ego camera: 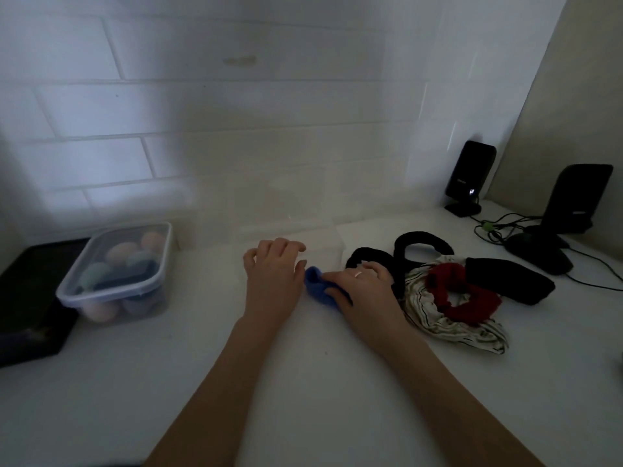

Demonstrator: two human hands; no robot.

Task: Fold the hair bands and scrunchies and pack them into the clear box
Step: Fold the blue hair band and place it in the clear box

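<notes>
My right hand [365, 293] grips a small blue hair band [315, 288] against the white counter, with its fingers curled over the band. My left hand [273, 276] hovers just left of the band with arched fingers and holds nothing; its fingertips are at the near wall of the faint clear box [332, 252]. Right of my hands lies a pile: a looped black hair band [421, 239], a red scrunchie [460, 294], a striped white scrunchie [451, 328] and a flat black band [509, 279]. The light is dim.
A lidded plastic container [118, 274] of pastel rounded items stands at the left, beside a black tray [30, 298]. Two black speakers [470, 176] [574, 203] with cables [499, 227] stand at the back right. A tiled wall closes the back.
</notes>
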